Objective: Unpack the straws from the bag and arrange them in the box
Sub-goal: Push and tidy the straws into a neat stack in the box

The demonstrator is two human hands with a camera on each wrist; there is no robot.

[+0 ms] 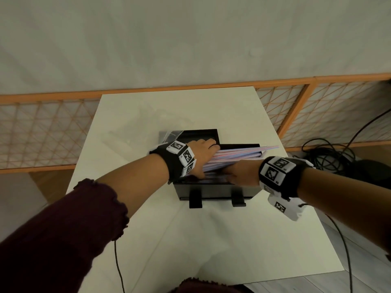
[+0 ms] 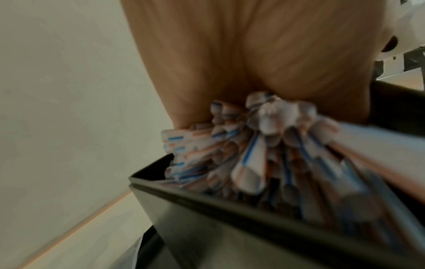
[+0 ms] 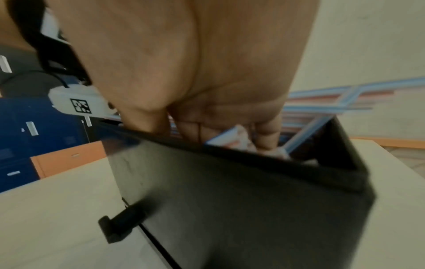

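A black box (image 1: pixel 211 192) stands open in the middle of the white table (image 1: pixel 169 240), its lid (image 1: pixel 201 134) lying back behind it. A thick bundle of paper-wrapped straws (image 1: pixel 241 155) with blue and red stripes lies slanted in the box, its far ends sticking out over the right wall. My left hand (image 1: pixel 203 153) grips the bundle's left end from above, fingers curled over it. My right hand (image 1: pixel 237 172) reaches in at the near wall, thumb and fingers around some straws (image 3: pixel 230 138). The left wrist view shows the straw ends (image 2: pixel 241 145) bunched under my palm (image 2: pixel 230 54). A clear bag (image 1: pixel 131 132) lies flat at back left.
Two black latches (image 1: pixel 195 198) hang off the box's front wall. An orange-framed lattice partition (image 1: pixel 296 106) runs behind the table. Black cables (image 1: pixel 330 153) coil on the floor at the right. Blue cabinets (image 3: pixel 34 127) show in the right wrist view.
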